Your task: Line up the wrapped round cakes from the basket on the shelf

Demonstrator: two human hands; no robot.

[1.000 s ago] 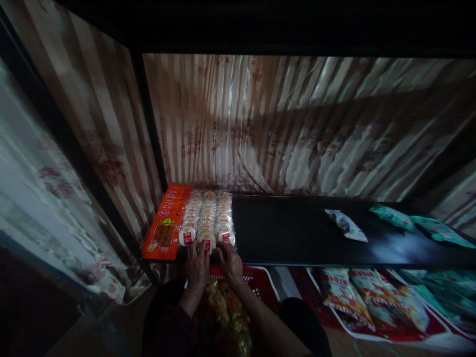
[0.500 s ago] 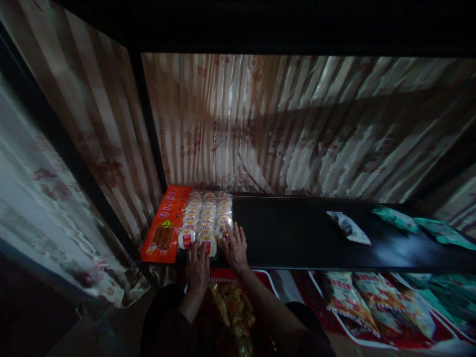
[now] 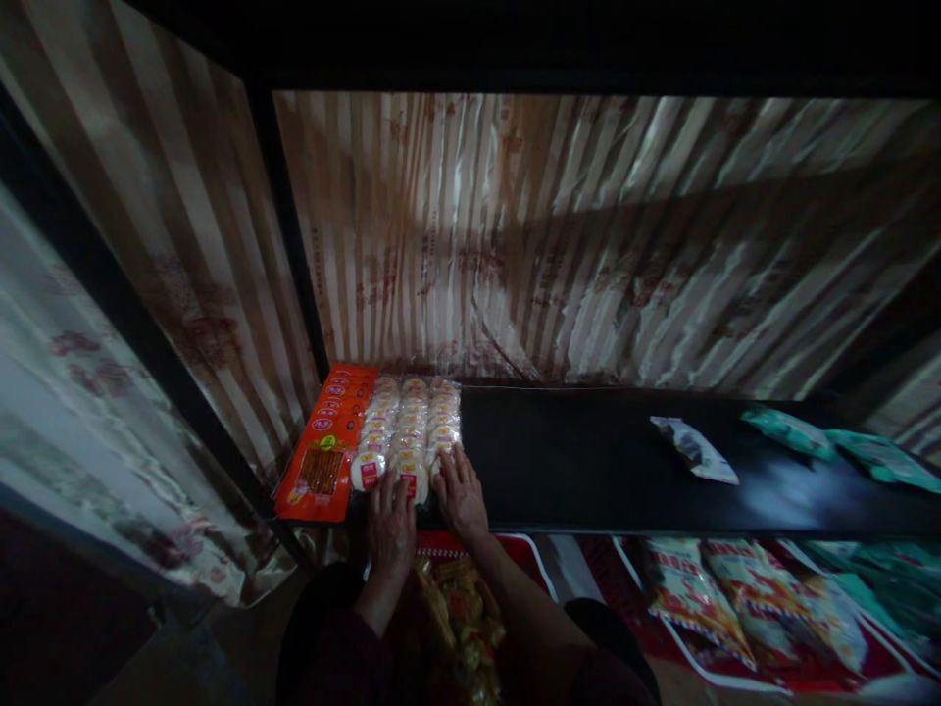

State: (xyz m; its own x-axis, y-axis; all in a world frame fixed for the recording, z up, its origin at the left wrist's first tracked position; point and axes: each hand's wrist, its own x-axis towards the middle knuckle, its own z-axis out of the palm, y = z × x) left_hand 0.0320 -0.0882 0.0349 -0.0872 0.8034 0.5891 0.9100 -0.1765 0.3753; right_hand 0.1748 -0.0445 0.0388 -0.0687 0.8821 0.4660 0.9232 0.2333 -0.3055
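Note:
Rows of clear-wrapped round white packets, like rice crackers (image 3: 412, 431), lie overlapped on the black shelf (image 3: 559, 461). At the front of the middle row, my left hand (image 3: 392, 525) rests with its fingers stretched out, fingertips at the lower edge of a packet. My right hand (image 3: 462, 495) lies flat over the front of the right row, fingers extended and touching the wrapping. Part of that front packet is hidden under the fingers. Left of the rows is a stack of orange snack packets (image 3: 323, 471), overlapping one another.
A silvery-white packet (image 3: 695, 449) and green packets (image 3: 788, 432) lie farther right on the shelf. Below, a red basket (image 3: 519, 559) holds golden-wrapped packets; another red basket (image 3: 706, 675) holds snack bags. A striped curtain (image 3: 470, 235) hangs behind, with a dark post (image 3: 290, 216) at left.
My right hand has shifted slightly, its fingers drawn closer together at the right row. My left hand stays nearly in place. The view has tilted a little.

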